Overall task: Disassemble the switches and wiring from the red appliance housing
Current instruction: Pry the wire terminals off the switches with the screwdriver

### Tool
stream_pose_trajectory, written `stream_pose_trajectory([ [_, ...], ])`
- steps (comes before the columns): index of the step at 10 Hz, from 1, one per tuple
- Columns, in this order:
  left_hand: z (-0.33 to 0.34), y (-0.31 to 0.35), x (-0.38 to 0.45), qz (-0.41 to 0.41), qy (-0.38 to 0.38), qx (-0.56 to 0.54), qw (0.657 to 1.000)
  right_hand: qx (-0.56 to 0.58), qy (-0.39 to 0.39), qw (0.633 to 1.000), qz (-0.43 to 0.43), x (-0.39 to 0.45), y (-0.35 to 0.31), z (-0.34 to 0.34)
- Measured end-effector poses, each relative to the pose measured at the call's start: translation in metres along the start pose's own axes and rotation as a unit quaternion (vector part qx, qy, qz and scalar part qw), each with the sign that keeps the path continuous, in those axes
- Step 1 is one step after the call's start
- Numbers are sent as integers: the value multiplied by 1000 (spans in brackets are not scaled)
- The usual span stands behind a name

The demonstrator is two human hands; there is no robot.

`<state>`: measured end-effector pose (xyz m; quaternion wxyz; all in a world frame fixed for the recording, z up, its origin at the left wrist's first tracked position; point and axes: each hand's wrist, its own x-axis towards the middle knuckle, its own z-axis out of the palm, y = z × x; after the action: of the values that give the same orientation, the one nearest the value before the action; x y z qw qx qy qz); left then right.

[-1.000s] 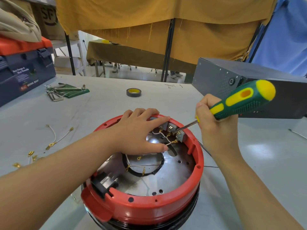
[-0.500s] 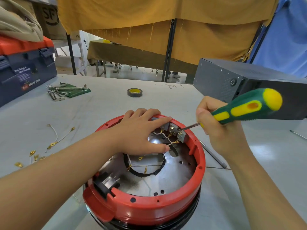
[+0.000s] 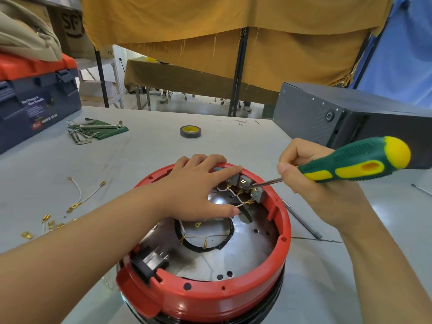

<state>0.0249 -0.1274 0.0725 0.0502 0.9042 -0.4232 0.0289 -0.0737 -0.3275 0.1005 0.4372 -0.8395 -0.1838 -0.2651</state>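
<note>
Red housing (image 3: 210, 298) sits upside-down on the grey counter (image 3: 145, 160), right in front of the person. Left hand (image 3: 198, 190) lies flat across the far rim, fingers straight, forefinger touching the grey switches (image 3: 245, 181) mounted inside, thumb down by the white wires (image 3: 233, 195). Right hand (image 3: 311, 181) grips the green-and-yellow screwdriver (image 3: 355, 160), fingers curled round the handle, its tip at the switch terminals. Loose wires (image 3: 79, 195) lie off to the left, a roll of tape (image 3: 190, 131) sits farther back.
</note>
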Motion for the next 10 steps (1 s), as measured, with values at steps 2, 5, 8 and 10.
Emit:
stream_pose_trajectory([
  [2,-1,0,-1,0,-3,1,1000,-1,-31,999,11,-1,-2,-9],
  [5,-1,0,0,-2,-10,7,1000,-14,8,1000,23,2,-1,3],
  [8,0,0,0,0,-2,5,1000,32,129,986,101,6,11,8],
  [10,1,-1,0,3,-2,5,1000,44,168,979,106,7,9,14],
])
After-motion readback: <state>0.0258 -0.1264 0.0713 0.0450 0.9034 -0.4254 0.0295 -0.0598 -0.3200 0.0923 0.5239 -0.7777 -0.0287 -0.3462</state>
